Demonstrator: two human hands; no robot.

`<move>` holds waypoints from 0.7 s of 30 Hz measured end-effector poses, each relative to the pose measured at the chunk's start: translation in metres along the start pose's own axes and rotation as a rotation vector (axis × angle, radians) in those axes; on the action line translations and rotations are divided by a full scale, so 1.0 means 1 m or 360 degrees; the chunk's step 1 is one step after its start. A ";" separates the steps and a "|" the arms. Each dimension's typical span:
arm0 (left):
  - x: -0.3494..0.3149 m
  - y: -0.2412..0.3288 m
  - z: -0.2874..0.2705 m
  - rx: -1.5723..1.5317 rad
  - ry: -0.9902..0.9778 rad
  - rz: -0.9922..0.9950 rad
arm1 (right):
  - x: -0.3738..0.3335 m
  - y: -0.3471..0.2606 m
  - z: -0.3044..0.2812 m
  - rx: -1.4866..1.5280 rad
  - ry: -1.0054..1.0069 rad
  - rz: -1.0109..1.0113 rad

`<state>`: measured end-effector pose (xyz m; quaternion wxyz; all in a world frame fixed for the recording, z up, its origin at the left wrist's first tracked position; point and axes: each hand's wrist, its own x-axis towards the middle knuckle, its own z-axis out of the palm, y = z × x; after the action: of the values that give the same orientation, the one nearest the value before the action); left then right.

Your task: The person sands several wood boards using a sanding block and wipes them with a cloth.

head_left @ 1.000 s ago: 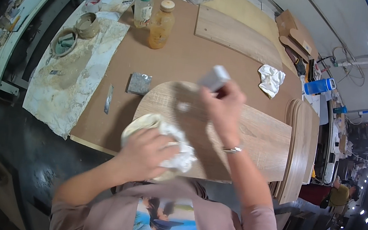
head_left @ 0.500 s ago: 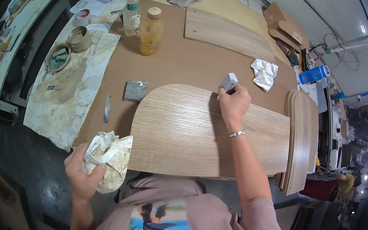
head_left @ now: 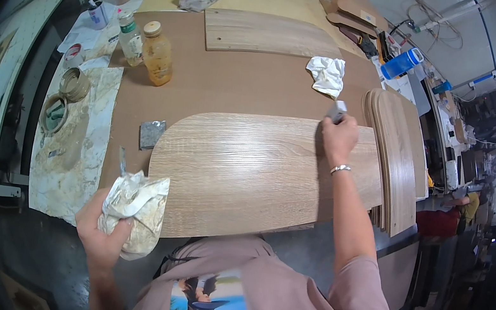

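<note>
A wood-grain board (head_left: 245,174) with a rounded left corner lies in front of me on the brown-covered table. My right hand (head_left: 340,138) grips a small grey-white block (head_left: 336,110) at the board's far edge, towards its right end. My left hand (head_left: 101,226) is closed around a crumpled, stained white cloth or paper wad (head_left: 135,212), beside the board's near left corner. A thin metal blade (head_left: 122,162) lies just beyond that wad. Near the rounded corner sits a dark grey square pad (head_left: 151,134).
Stacked boards (head_left: 392,157) stand at the right end. Beyond lie a white crumpled cloth (head_left: 326,75) and another board (head_left: 266,34). At left are an amber-stained bottle (head_left: 157,55), a green-labelled bottle (head_left: 129,40) and tape rolls (head_left: 74,84). A person (head_left: 468,207) is far right.
My right hand has slid the block rightward along the board's far edge. The left hand still holds the wad. The whole view has shifted and turned slightly.
</note>
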<state>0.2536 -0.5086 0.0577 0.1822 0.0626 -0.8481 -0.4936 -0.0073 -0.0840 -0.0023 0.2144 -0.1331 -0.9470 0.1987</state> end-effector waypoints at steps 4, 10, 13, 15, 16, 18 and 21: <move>0.054 0.028 0.051 0.0101 -0.0215 0.0493 | -0.037 -0.074 -0.012 0.0627 -0.0292 0.0275; 0.081 0.015 0.181 0.0809 -0.0713 0.0922 | -0.042 -0.056 0.021 0.0319 -0.0213 -0.0243; 0.078 0.020 0.198 0.0979 -0.0805 0.0850 | 0.015 0.037 -0.010 0.0203 -0.0032 0.0060; 0.077 0.020 0.203 0.0910 -0.0804 0.0794 | 0.053 0.093 -0.036 -0.0024 0.0033 0.0155; 0.078 0.017 0.205 0.0918 -0.0814 0.0727 | 0.058 0.095 -0.042 -0.0016 0.0021 0.0152; 0.076 0.021 0.210 0.0931 -0.0807 0.0602 | 0.067 0.084 -0.060 0.0220 -0.0065 0.0277; 0.066 0.037 0.232 0.0967 -0.0758 0.0441 | 0.053 0.076 -0.025 0.0436 -0.0207 -0.0102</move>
<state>0.1089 -0.3201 0.0027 0.0186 -0.1173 -0.9742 -0.1921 -0.0289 0.0090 0.0046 0.1751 -0.0592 -0.9266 0.3274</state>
